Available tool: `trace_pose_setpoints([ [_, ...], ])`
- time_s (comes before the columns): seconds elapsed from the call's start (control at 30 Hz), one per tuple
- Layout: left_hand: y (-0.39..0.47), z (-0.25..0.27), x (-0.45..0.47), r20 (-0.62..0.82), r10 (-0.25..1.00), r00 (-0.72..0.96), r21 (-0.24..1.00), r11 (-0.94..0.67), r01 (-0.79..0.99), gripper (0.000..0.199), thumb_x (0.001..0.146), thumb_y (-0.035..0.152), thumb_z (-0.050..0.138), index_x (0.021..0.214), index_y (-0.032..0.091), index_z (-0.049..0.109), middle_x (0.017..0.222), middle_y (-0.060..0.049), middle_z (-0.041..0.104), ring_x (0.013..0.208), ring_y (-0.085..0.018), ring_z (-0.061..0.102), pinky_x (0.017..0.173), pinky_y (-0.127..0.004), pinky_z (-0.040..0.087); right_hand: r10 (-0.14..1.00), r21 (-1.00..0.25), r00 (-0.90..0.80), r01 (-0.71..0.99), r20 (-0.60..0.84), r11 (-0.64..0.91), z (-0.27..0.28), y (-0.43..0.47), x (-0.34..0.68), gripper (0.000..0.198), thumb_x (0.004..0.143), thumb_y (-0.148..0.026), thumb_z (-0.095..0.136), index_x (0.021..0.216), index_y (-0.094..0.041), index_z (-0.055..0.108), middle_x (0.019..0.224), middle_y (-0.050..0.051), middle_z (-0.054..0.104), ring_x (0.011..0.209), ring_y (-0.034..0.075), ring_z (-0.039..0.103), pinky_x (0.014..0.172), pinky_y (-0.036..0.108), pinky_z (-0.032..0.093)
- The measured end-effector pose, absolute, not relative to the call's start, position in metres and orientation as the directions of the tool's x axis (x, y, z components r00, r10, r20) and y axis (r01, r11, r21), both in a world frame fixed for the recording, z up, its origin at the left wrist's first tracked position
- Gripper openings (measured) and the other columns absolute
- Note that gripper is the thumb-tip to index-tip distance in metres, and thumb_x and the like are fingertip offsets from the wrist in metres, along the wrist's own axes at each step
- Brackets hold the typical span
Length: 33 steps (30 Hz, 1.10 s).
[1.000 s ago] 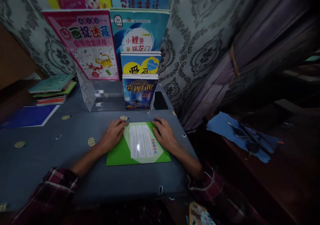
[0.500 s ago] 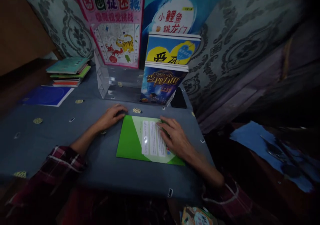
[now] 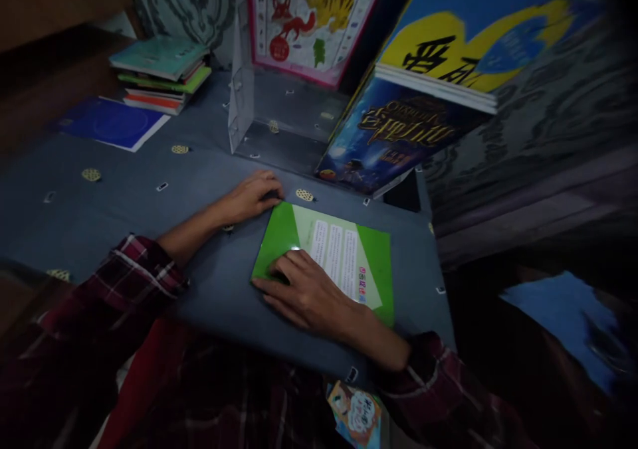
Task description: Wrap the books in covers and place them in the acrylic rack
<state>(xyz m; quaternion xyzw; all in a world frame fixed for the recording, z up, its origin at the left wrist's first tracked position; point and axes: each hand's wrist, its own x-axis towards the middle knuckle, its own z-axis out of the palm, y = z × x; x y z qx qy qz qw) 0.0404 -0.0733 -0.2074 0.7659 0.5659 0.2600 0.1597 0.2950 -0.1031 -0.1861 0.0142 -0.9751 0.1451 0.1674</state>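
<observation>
A thin green book (image 3: pixel 377 250) with pale text panels lies closed on the cloth-covered table (image 3: pixel 214 309). My left hand (image 3: pixel 254 195) is at its upper left corner, fingers curled and thumb touching that corner. Across the book's lower left part reaches my right hand (image 3: pixel 306 293). Its bent fingers close at the lower left corner, covering part of the cover and the near edge. How much of the book lies between the fingertips of either hand is hard to see in the dim light.
A clear stand (image 3: pixel 242 127) behind holds a pink-bordered book (image 3: pixel 299 64), a yellow-and-blue book (image 3: pixel 478 37) and a dark blue book (image 3: pixel 393 130). Stacked books (image 3: pixel 159 57) and a blue booklet (image 3: pixel 109 120) lie at the left. Another book (image 3: pixel 356 412) is below the front edge.
My right hand has moved from the green book's right side to its lower left corner. My left hand stays at the upper left corner. The view has tilted down and come closer.
</observation>
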Motion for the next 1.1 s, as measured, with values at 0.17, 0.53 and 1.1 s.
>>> trace_pose_setpoints([
  [0.17, -0.075, -0.205, 0.044, 0.221, 0.947, 0.234, 0.467, -0.313, 0.827, 0.017, 0.096, 0.023, 0.054, 0.107, 0.018, 0.066, 0.109, -0.006, 0.061, 0.110, -0.023, 0.056, 0.100, -0.038, 0.045, 0.041, -0.265, -0.940, -0.054, 0.340, 0.963, -0.193, -0.106, 0.295, 0.026, 0.106, -0.023, 0.050, 0.122, -0.018, 0.069, 0.091, 0.008, 0.061, 0.084, 0.021, 0.049, 0.075, 0.036, 0.045],
  [0.53, -0.170, -0.187, 0.067, 0.114, 0.881, 0.459, 0.335, -0.469, 0.817, 0.042, 0.097, 0.013, 0.046, 0.134, 0.024, 0.061, 0.140, -0.008, 0.063, 0.134, -0.025, 0.055, 0.115, -0.046, 0.042, 0.022, -0.282, -0.923, -0.094, 0.385, 0.955, -0.196, -0.103, 0.297, 0.025, 0.105, -0.020, 0.048, 0.116, -0.018, 0.070, 0.092, 0.009, 0.064, 0.087, 0.023, 0.053, 0.077, 0.040, 0.048],
  [1.1, -0.255, -0.197, 0.076, 0.260, 0.874, 0.411, 0.330, -0.481, 0.813, 0.057, 0.097, 0.004, 0.046, 0.147, 0.030, 0.053, 0.134, -0.003, 0.071, 0.136, -0.020, 0.057, 0.121, -0.048, 0.039, 0.083, -0.437, -0.910, -0.114, 0.406, 0.892, -0.200, -0.099, 0.296, 0.032, 0.104, -0.019, 0.049, 0.130, -0.020, 0.067, 0.128, 0.011, 0.072, 0.126, 0.026, 0.059, 0.099, 0.051, 0.053],
])
